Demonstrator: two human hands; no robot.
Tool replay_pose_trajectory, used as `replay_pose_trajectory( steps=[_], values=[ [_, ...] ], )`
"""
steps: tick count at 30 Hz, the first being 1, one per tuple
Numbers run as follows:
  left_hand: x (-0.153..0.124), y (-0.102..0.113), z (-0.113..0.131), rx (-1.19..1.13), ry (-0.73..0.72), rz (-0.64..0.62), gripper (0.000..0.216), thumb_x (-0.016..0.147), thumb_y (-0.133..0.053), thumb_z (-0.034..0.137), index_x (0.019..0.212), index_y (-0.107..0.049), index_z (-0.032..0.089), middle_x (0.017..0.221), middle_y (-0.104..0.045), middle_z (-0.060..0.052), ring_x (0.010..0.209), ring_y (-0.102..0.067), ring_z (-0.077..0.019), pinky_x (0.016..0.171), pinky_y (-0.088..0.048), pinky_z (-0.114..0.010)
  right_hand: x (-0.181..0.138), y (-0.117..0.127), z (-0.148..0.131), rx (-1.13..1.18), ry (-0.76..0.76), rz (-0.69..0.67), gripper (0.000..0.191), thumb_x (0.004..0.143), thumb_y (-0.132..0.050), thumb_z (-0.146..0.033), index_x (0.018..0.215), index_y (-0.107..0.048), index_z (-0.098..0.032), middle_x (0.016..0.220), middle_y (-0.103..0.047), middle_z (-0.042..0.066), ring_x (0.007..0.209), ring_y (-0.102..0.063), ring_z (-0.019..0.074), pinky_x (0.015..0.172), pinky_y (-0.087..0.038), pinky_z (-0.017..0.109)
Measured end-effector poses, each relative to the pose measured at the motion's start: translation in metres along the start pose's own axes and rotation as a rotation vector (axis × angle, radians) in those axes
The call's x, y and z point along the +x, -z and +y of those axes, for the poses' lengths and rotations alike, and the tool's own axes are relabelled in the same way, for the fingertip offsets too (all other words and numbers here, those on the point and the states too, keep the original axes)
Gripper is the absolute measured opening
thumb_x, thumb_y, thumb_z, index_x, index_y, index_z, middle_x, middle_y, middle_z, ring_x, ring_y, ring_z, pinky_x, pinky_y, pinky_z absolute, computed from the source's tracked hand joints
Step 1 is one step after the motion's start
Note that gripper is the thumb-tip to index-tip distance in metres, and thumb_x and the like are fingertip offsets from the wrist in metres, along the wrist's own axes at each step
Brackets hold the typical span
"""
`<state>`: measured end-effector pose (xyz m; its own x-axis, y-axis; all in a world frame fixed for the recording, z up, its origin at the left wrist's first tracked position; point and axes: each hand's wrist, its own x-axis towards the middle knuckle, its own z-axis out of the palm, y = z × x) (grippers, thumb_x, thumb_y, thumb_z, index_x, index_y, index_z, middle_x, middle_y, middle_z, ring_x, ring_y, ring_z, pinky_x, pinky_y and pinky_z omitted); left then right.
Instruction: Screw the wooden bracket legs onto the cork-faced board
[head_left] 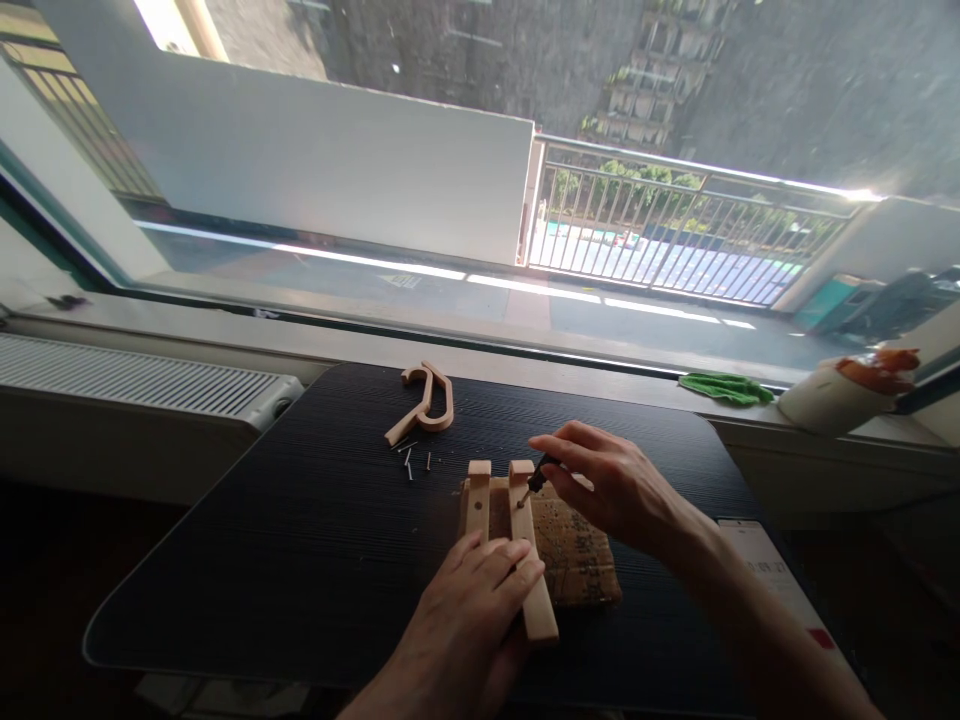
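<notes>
Our right hand has its grip pinched on a small dark tool, which meets the top of one of the wooden slats lying on the speckled cork pad. Our left hand lies flat, fingers together, pressing both smooth, pale slats down. Beyond the pad, on the ribbed black surface, we see a curved wooden piece and tiny screws. The tool's tip is too small to make out.

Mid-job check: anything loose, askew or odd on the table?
Only the small screws: they lie scattered loose on the black table beside the curved wooden piece. The two wooden strips lie parallel under the left hand; the right hand pinches a small dark tool at one strip's end. Nothing looks damaged.
</notes>
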<state>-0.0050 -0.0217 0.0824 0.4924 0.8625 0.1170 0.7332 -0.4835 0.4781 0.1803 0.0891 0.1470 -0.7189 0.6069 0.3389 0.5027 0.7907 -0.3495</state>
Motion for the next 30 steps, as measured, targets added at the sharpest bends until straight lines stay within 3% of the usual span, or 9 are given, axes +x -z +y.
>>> replay_pose_trajectory(
  steps=[5, 18, 26, 30],
  values=[
    [0.0, -0.003, -0.001, -0.009, -0.008, 0.005, 0.056, 0.075, -0.055, 0.011, 0.128, -0.049, 0.026, 0.133, -0.053, -0.005, 0.122, -0.049, -0.0239, 0.107, -0.032, -0.049, 0.004, 0.011, 0.003, -0.086, 0.065, -0.092, 0.03, 0.093, -0.043, -0.023, 0.121, -0.054, -0.019, 0.09, -0.062, 0.007, 0.081, -0.057, 0.0177, 0.072, -0.046, 0.029],
    [-0.001, -0.006, -0.003, -0.021, -0.016, 0.057, 0.059, 0.072, -0.056, 0.009, 0.128, -0.048, 0.028, 0.131, -0.055, -0.004, 0.12, -0.05, -0.0238, 0.107, -0.033, -0.049, 0.003, 0.003, -0.003, -0.057, -0.064, -0.031, 0.017, 0.092, -0.049, -0.031, 0.092, -0.061, -0.019, 0.078, -0.065, 0.003, 0.066, -0.056, 0.0131, 0.06, -0.038, 0.024],
    [0.0, -0.004, -0.001, -0.001, 0.009, 0.024, 0.058, 0.073, -0.055, 0.009, 0.128, -0.048, 0.027, 0.132, -0.054, -0.003, 0.121, -0.049, -0.023, 0.108, -0.032, -0.049, 0.008, 0.002, -0.009, 0.094, 0.0, -0.122, 0.021, 0.093, -0.048, -0.034, 0.101, -0.061, -0.021, 0.088, -0.066, 0.003, 0.073, -0.06, 0.0128, 0.065, -0.042, 0.023],
    [-0.001, -0.004, -0.001, 0.002, 0.0, 0.023, 0.056, 0.074, -0.056, 0.01, 0.127, -0.047, 0.027, 0.132, -0.054, -0.003, 0.122, -0.048, -0.022, 0.108, -0.032, -0.048, 0.008, -0.004, -0.002, 0.112, 0.012, -0.1, 0.021, 0.094, -0.046, -0.033, 0.102, -0.06, -0.02, 0.09, -0.066, 0.003, 0.077, -0.059, 0.0136, 0.069, -0.042, 0.024]
  ],
)
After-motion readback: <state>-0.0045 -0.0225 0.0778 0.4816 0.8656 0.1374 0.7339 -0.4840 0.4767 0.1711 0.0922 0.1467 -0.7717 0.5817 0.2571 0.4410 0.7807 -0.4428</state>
